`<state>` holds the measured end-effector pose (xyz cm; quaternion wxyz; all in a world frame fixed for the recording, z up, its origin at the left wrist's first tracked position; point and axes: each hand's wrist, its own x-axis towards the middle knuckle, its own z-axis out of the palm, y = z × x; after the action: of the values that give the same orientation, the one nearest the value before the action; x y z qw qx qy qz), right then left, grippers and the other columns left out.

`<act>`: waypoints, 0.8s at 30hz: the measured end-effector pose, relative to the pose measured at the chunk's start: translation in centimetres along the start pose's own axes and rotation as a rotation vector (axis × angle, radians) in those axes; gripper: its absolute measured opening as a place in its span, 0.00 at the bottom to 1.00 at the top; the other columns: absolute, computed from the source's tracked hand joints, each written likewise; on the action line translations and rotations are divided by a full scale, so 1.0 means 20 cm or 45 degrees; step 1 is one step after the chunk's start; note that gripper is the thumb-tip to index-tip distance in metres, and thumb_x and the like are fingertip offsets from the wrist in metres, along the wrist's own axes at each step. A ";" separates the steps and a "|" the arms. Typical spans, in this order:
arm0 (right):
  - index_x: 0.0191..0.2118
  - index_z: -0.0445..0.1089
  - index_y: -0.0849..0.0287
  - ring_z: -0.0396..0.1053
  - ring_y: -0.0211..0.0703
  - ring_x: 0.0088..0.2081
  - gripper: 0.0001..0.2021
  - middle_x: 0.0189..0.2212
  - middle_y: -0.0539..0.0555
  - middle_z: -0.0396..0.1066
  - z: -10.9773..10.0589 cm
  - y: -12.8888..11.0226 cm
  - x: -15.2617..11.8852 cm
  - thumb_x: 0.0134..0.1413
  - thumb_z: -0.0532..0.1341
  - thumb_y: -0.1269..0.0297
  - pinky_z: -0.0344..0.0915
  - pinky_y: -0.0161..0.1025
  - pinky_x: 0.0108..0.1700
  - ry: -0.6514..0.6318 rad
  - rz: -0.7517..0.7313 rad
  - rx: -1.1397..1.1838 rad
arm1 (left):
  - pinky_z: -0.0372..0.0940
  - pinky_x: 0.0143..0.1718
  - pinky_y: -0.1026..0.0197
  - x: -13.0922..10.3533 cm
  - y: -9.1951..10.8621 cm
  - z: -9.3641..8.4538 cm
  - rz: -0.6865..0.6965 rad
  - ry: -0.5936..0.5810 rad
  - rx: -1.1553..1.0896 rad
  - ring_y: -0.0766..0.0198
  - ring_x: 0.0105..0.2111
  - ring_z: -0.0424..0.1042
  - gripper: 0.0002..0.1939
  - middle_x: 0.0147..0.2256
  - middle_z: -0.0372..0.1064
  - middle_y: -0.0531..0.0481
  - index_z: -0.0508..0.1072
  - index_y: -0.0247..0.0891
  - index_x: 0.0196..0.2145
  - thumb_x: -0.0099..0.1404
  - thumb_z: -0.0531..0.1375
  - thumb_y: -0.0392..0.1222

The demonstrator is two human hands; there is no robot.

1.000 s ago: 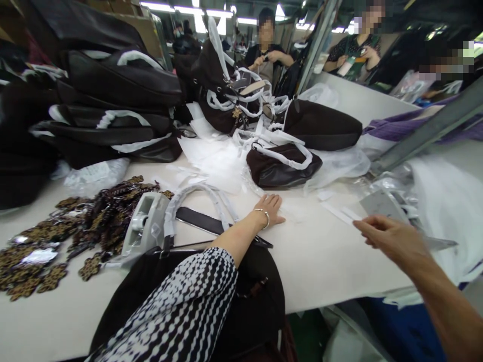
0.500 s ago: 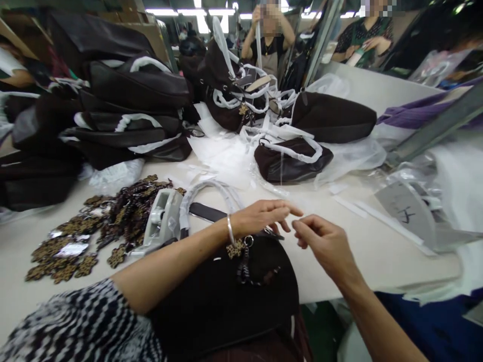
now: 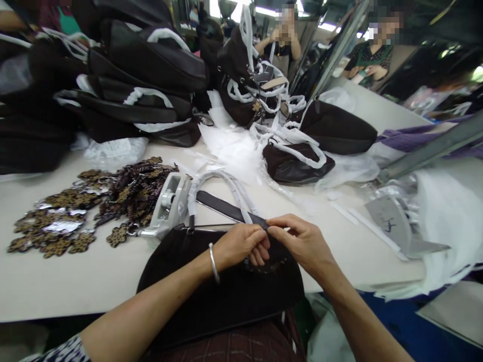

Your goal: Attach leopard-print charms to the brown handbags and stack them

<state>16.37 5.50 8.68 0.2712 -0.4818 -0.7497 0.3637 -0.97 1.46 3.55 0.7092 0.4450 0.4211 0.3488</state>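
Observation:
A dark handbag [image 3: 219,294] lies at the table's front edge, with a handle [image 3: 216,176] wrapped in white arching behind it. Across its top runs a dark strap [image 3: 224,206]. My right hand [image 3: 307,244] pinches the strap's end between thumb and forefinger. My left hand [image 3: 243,245] is closed against the same end, its other fingers curled in above the bag; it wears a silver bangle. The charm hanging on the bag is mostly hidden under my hands. Left of the bag stands a pale grey plastic device [image 3: 169,203].
Leopard-print flower charms [image 3: 56,221] lie heaped at left. Dark handbags [image 3: 143,75] are stacked behind, and more bags [image 3: 298,161] with wrapped handles sit at the back. White paper [image 3: 234,151], plastic wrap and a grey card [image 3: 388,226] are about. Two people stand beyond the table.
My hands were raised above the bag, apart from the strap; now they have come down and left onto its end. My left fingers have curled in. The view has shifted.

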 end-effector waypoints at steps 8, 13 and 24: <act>0.31 0.74 0.59 0.71 0.39 0.30 0.08 0.35 0.53 0.75 0.07 -0.04 -0.01 0.53 0.65 0.60 0.67 0.35 0.31 -0.042 0.178 0.370 | 0.64 0.22 0.66 -0.05 0.00 0.00 0.142 -0.068 0.140 0.67 0.22 0.70 0.21 0.26 0.70 0.50 0.69 0.35 0.36 0.65 0.52 0.58; 0.32 0.71 0.59 0.74 0.47 0.39 0.12 0.44 0.57 0.73 -0.12 -0.03 0.01 0.51 0.67 0.56 0.72 0.40 0.34 0.003 0.339 0.563 | 0.57 0.27 0.65 -0.08 -0.10 -0.09 0.185 0.428 0.741 0.66 0.24 0.65 0.12 0.24 0.66 0.53 0.69 0.38 0.28 0.64 0.54 0.47; 0.27 0.72 0.56 0.69 0.42 0.34 0.06 0.29 0.51 0.72 0.10 0.06 -0.10 0.53 0.60 0.70 0.64 0.39 0.39 -0.071 -0.115 -0.269 | 0.56 0.31 0.63 -0.02 -0.27 -0.02 -0.069 0.579 1.054 0.60 0.31 0.70 0.09 0.30 0.71 0.53 0.71 0.43 0.37 0.56 0.61 0.42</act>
<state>16.29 3.41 6.50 0.2141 -0.4633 -0.8119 0.2834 -0.81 -0.66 -1.43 0.3708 0.5916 0.6807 0.2216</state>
